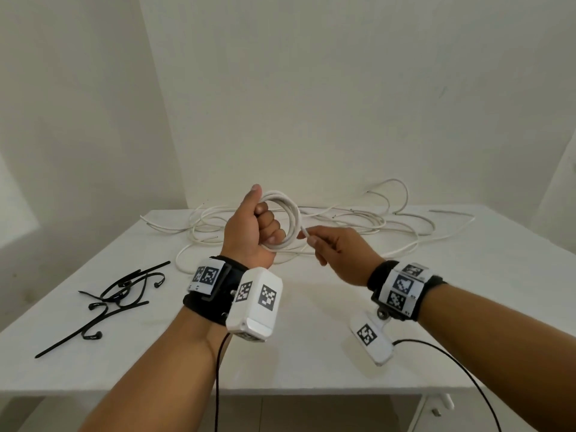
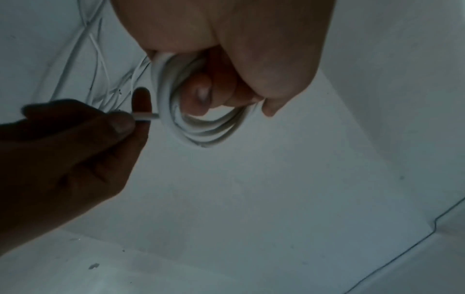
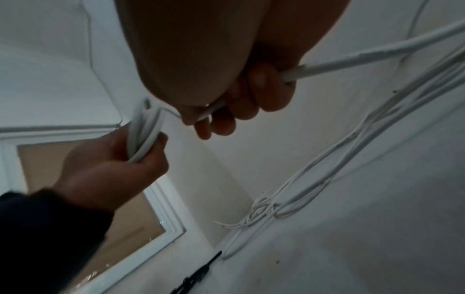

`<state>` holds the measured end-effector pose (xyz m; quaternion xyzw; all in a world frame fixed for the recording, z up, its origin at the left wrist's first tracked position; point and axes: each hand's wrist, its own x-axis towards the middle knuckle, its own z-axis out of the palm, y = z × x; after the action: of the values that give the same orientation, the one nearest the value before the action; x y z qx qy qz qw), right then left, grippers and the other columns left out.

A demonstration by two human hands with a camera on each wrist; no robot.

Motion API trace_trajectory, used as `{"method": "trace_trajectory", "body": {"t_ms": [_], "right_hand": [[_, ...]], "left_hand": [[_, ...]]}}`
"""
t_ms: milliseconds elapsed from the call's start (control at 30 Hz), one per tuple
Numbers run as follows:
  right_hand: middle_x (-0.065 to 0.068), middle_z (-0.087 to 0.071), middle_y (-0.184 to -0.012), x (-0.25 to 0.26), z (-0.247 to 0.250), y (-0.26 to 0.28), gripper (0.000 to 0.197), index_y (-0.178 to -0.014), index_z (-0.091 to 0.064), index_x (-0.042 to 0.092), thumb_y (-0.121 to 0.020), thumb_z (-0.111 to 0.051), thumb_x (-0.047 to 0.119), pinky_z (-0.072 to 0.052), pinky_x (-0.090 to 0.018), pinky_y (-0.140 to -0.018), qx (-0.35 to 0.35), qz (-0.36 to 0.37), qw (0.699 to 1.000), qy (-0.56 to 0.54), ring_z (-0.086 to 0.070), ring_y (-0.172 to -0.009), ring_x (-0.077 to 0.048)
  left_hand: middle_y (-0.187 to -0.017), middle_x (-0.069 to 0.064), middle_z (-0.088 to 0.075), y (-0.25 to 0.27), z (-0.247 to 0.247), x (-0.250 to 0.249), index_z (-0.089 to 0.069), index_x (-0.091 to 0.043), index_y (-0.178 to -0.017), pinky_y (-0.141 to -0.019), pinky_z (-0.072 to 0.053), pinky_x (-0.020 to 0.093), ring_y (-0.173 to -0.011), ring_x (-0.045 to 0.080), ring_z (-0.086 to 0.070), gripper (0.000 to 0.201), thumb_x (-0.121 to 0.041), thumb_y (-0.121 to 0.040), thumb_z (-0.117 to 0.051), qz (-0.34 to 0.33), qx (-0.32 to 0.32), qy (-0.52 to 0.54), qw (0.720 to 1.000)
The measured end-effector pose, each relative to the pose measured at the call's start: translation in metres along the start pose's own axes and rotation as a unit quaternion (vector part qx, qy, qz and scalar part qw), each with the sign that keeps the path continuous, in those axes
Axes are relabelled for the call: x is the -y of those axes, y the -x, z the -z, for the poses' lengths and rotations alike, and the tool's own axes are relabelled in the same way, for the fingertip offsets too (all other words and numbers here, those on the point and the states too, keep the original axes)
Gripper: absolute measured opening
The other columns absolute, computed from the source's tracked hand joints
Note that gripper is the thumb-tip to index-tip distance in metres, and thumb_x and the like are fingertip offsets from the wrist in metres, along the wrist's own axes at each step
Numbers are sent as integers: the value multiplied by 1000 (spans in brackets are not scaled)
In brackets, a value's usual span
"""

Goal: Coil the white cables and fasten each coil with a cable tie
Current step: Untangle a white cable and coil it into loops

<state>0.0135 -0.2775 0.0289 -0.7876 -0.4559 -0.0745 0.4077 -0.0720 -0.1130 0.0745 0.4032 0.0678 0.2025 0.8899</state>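
The coil (image 1: 285,221) is a round ring made of a few turns of smooth white cable, stacked close together. It stands up in the air over the white table (image 1: 311,353), not lying flat. The left hand (image 1: 252,227) is wrapped tight around one side of it, fingers curled through the middle and thumb sticking up on top.

Just beside those fingers, the right hand (image 1: 338,254) pinches the loose end of the cable (image 1: 304,232) between thumb and fingers. The tip points at the coil and almost touches it (the left wrist view shows this best).

Behind both hands, more white cables (image 1: 358,222) lie in a messy tangle across the far part of the table. Some loops rise up against the wall.

Off to the left of the left hand, well apart from it, a small pile of black cable ties (image 1: 121,296) lies on the table. Some are bent and crossed over each other.
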Motion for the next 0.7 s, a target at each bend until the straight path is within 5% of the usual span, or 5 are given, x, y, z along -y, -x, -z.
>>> {"method": "trace_trajectory", "body": {"t_ms": [133,233,433,600,700], "right_hand": [[8,-55,-64,8,-12,2,30,-126,-60,25,-104,-41,34,-46,-28,-63,74,7,990,122,-52,-58,-9],[-4,-64,-85,13,-19,5,31,-123,-53,20,-102,-39,38,-53,-43,-72,125,23,971,204,-60,-76,-26],[-2,-51,-81,33,-16,8,23,-108,-52,12,-101,-42,32,-45,-35,-64,197,44,940,275,-53,-74,-28],[-7,-64,-90,46,-8,-1,21,-107,-59,16,-97,-44,26,-54,-39,-69,212,47,933,286,-61,-78,-28],[4,-50,-68,53,-5,-7,24,-73,-50,23,-96,-45,18,-38,-24,-54,229,32,932,280,-47,-58,-14]], "left_hand": [[-46,-6,-19,-11,1,5,-36,-20,-64,-39,-23,23,-38,12,-18,46,-45,-98,-55,-48,-84,24,995],[-46,-5,-23,-16,2,10,-37,-18,-64,-40,-26,24,-38,13,-22,47,-44,-98,-54,-90,-134,-6,987],[-44,-4,-37,-16,6,27,-45,-13,-64,-48,-38,30,-37,14,-38,47,-45,-98,-53,-164,-192,-170,953],[-64,-4,-58,-18,9,41,-58,-15,-74,-62,-47,27,-63,16,-57,41,-49,-96,-53,-274,-139,-388,869],[-64,-6,-52,-18,2,43,-51,-14,-74,-55,-36,15,-58,5,-48,37,-41,-100,-46,-327,-73,-445,830]]}}
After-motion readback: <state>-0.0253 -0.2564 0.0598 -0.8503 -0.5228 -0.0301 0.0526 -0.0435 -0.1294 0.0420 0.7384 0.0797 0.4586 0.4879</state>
